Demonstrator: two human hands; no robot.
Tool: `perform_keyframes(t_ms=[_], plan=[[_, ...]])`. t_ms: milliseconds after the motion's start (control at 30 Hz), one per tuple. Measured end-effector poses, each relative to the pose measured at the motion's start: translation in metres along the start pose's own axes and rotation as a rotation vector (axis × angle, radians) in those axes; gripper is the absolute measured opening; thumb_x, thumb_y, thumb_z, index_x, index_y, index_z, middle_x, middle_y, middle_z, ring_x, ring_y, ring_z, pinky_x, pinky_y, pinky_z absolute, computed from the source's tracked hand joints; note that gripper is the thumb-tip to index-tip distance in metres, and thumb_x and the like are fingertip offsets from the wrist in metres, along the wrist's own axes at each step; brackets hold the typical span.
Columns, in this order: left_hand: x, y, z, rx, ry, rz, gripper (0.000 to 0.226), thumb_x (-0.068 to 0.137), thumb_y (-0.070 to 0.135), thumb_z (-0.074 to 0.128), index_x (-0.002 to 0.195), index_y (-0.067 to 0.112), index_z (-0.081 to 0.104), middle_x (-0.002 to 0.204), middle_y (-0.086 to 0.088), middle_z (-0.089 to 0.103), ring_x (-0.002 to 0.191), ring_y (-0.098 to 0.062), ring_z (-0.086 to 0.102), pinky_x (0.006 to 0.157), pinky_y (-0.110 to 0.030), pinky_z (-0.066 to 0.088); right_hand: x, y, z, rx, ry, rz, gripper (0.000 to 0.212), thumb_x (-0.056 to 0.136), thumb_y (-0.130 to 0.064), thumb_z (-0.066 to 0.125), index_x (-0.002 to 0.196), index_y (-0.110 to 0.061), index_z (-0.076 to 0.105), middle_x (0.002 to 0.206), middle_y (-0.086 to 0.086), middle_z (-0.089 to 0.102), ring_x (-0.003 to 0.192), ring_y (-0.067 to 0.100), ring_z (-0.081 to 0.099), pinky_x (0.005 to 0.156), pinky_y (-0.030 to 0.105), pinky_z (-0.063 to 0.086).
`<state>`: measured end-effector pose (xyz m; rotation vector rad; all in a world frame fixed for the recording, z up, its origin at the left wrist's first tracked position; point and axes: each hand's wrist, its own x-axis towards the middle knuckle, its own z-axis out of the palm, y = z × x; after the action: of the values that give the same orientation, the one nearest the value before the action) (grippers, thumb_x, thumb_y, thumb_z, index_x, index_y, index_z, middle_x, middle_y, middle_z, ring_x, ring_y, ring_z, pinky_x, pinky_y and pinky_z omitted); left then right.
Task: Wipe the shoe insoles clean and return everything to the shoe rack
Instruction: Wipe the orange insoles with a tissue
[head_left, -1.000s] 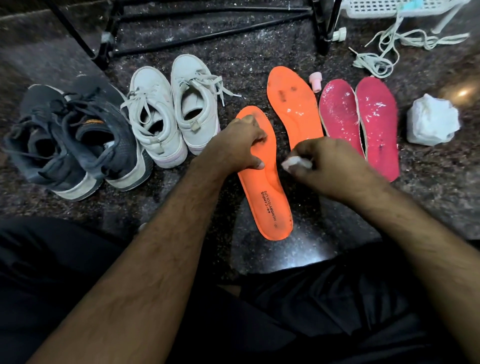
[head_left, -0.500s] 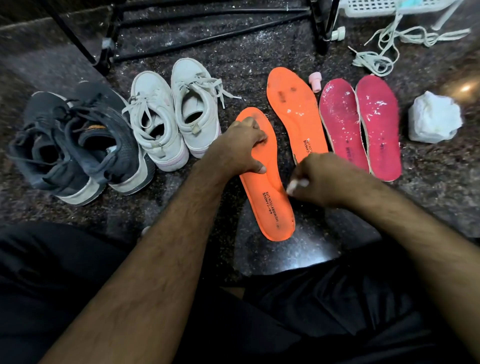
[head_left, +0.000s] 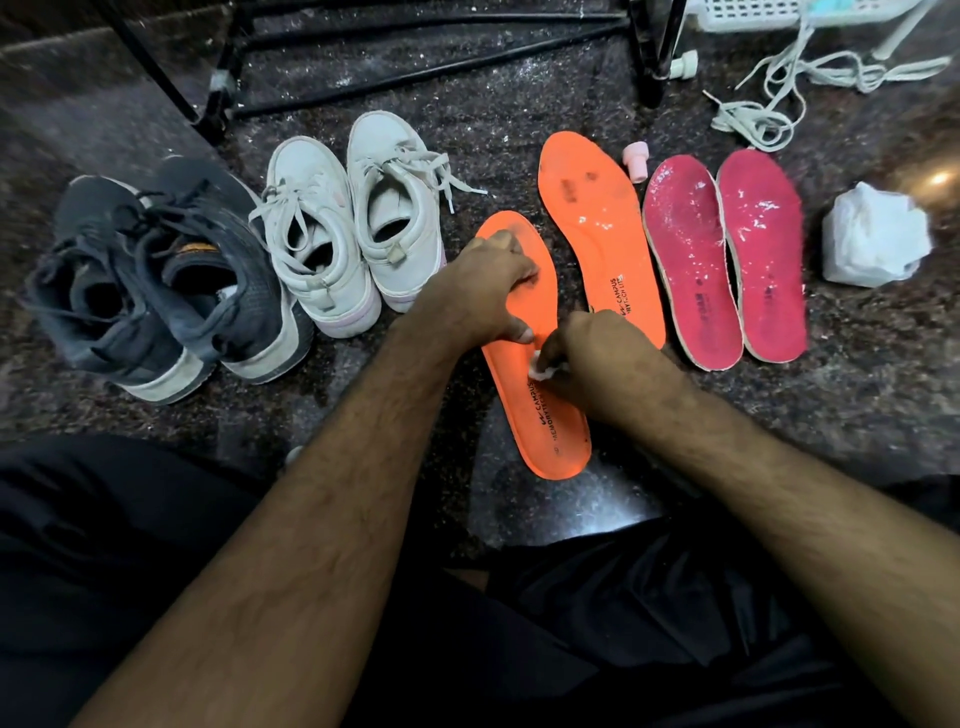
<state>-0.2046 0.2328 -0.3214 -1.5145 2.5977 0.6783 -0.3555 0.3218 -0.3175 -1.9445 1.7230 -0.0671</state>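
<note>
Four insoles: two orange (head_left: 602, 234), two pink (head_left: 722, 260). Four shoes (head_left: 322, 244). Left hand (head_left: 488, 291) pressing near orange insole (head_left: 540, 415), fingers bent; right hand (head_left: 587, 353) pinching white wad (head_left: 538, 370).

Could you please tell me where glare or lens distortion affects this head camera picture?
Head view: bright glare on the polished floor below the near orange insole and at the right edge; wet specks glint on the pink insoles; wide-angle bowing bends the shoe rack bars and stretches the forearms.

A home's shoe corner is showing here: worn grey sneakers (head_left: 156, 280) and white lace-up sneakers (head_left: 353, 228) are sitting on speckled dark granite flooring (head_left: 883, 364) just before a black metal-tube shoe rack (head_left: 415, 52).
</note>
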Motion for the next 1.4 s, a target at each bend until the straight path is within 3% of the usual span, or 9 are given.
perform_keyframes(t_ms=[233, 433, 600, 733, 900, 1033, 1133, 1300, 1400], plan=[[-0.001, 0.001, -0.001, 0.012, 0.006, 0.003, 0.076, 0.068, 0.036, 0.088, 0.136, 0.017, 0.058, 0.133, -0.002, 0.046, 0.121, -0.024, 0.041, 0.101, -0.044, 0.044, -0.016, 0.005, -0.03, -0.187, -0.254, 0.093, 0.028, 0.083, -0.035, 0.075, 0.101, -0.014, 0.071, 0.1, 0.011, 0.07, 0.097, 0.03, 0.066, 0.075, 0.029, 0.048], [0.001, 0.001, -0.002, 0.009, 0.0, -0.009, 0.077, 0.067, 0.036, 0.089, 0.135, 0.016, 0.059, 0.132, -0.005, 0.047, 0.121, -0.026, 0.043, 0.102, -0.042, 0.043, -0.02, 0.01, -0.04, 0.157, 0.228, 0.036, 0.018, 0.089, -0.032, 0.064, 0.102, -0.022, 0.071, 0.09, 0.007, 0.072, 0.087, 0.027, 0.065, 0.072, 0.03, 0.049], [-0.003, 0.003, -0.004, -0.025, 0.007, 0.004, 0.074, 0.068, 0.032, 0.088, 0.133, 0.013, 0.06, 0.129, -0.008, 0.049, 0.118, -0.027, 0.045, 0.101, -0.042, 0.042, -0.003, 0.0, -0.013, -0.003, -0.19, -0.058, 0.006, 0.088, -0.026, 0.063, 0.093, -0.028, 0.061, 0.093, 0.005, 0.065, 0.095, 0.028, 0.063, 0.076, 0.031, 0.047], [-0.001, -0.001, -0.009, -0.055, 0.013, 0.012, 0.063, 0.076, 0.023, 0.084, 0.134, 0.013, 0.06, 0.129, -0.008, 0.053, 0.12, -0.024, 0.049, 0.102, -0.035, 0.04, -0.006, 0.025, -0.032, -0.169, -0.278, 0.029, 0.011, 0.085, -0.029, 0.065, 0.085, -0.028, 0.054, 0.087, 0.0, 0.058, 0.088, 0.025, 0.06, 0.074, 0.03, 0.048], [0.007, -0.001, -0.012, -0.155, 0.233, -0.039, 0.04, 0.085, 0.001, 0.066, 0.124, 0.014, 0.066, 0.121, -0.007, 0.061, 0.113, -0.023, 0.06, 0.099, -0.037, 0.047, -0.005, 0.019, -0.031, 0.145, 0.065, -0.125, 0.018, 0.09, -0.036, 0.056, 0.098, -0.024, 0.065, 0.084, -0.001, 0.065, 0.078, 0.021, 0.061, 0.067, 0.031, 0.044], [0.005, -0.008, -0.004, -0.188, 0.101, -0.018, 0.041, 0.091, -0.004, 0.053, 0.119, 0.02, 0.071, 0.117, -0.012, 0.058, 0.108, -0.029, 0.057, 0.094, -0.042, 0.048, -0.003, -0.014, 0.007, -0.055, -0.066, -0.279, 0.023, 0.085, -0.028, 0.053, 0.104, -0.023, 0.064, 0.101, 0.006, 0.067, 0.093, 0.032, 0.065, 0.076, 0.043, 0.055], [0.005, -0.014, 0.004, -0.027, 0.042, 0.002, 0.047, 0.094, 0.001, 0.054, 0.124, 0.033, 0.069, 0.124, -0.006, 0.049, 0.112, -0.03, 0.046, 0.095, -0.045, 0.045, -0.006, -0.012, 0.006, 0.098, -0.246, -0.322, 0.02, 0.082, -0.036, 0.058, 0.098, -0.029, 0.068, 0.09, -0.003, 0.071, 0.083, 0.021, 0.066, 0.073, 0.036, 0.055], [0.006, -0.01, 0.0, -0.064, 0.043, -0.002, 0.045, 0.092, 0.002, 0.053, 0.124, 0.029, 0.069, 0.118, -0.005, 0.046, 0.112, -0.03, 0.045, 0.093, -0.034, 0.04, 0.018, 0.009, -0.005, 0.069, 0.224, -0.149, 0.024, 0.082, -0.024, 0.05, 0.103, -0.024, 0.062, 0.097, 0.007, 0.063, 0.092, 0.033, 0.063, 0.075, 0.043, 0.053], [0.005, -0.009, -0.003, -0.078, 0.025, -0.006, 0.05, 0.09, -0.002, 0.051, 0.128, 0.025, 0.068, 0.126, -0.009, 0.047, 0.117, -0.03, 0.043, 0.1, -0.035, 0.038, 0.012, 0.005, -0.001, 0.01, 0.084, -0.207, 0.021, 0.086, -0.026, 0.055, 0.105, -0.026, 0.063, 0.101, 0.005, 0.063, 0.095, 0.031, 0.064, 0.075, 0.042, 0.054]])
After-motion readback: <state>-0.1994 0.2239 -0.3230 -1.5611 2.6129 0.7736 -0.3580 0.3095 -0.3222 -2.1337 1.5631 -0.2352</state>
